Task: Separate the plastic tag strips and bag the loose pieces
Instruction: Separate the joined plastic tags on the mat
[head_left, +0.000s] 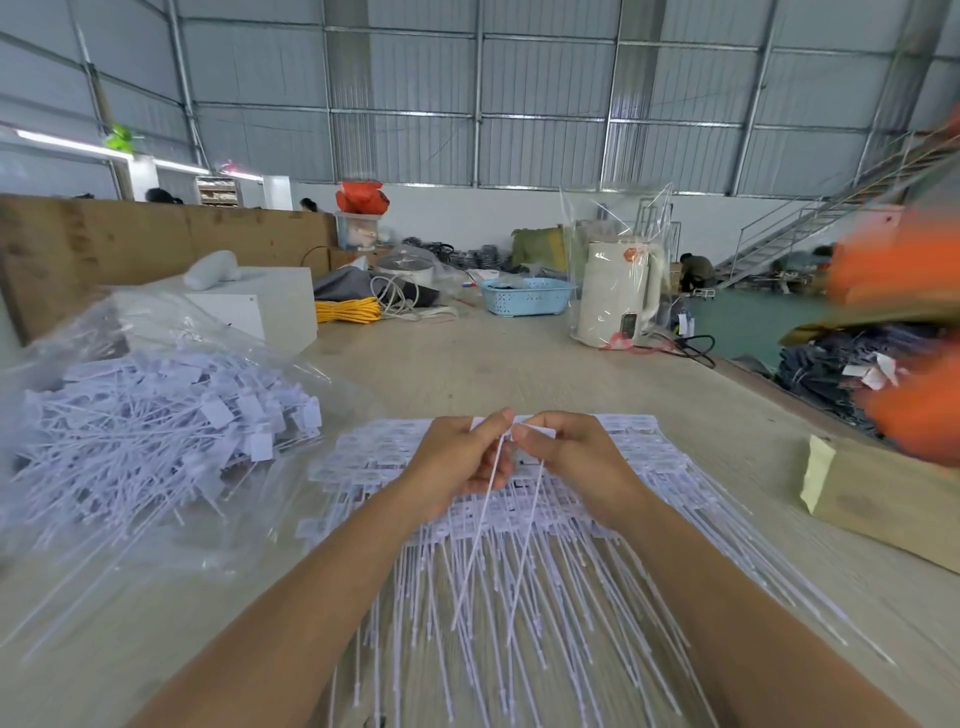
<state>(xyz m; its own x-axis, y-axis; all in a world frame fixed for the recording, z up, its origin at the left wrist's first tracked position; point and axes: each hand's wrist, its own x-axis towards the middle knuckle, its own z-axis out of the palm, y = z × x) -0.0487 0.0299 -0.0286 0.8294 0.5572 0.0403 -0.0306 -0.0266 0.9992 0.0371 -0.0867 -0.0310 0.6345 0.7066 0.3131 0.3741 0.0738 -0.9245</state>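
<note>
Both hands mid-table: left hand (460, 457) & right hand (569, 457) each pinch a tag (537, 431) over the strip pile (519, 571). Bag (156, 415) of loose tags just left. Bare table (467, 364) beyond; right edge near box (883, 499). Kettle (618, 291) far side.

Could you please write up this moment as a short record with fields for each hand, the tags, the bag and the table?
left hand: pinches the head of one white tag, its tail hanging down
right hand: pinches the head of a neighbouring tag
tag strips: joined white tags spread flat under both hands, tails toward the person
bag: clear plastic, to the left, open
loose tags: jumbled heap in the bag
table: pale wood
kettle: white, wrapped in clear plastic, at the far edge
basket: blue, far side
</note>
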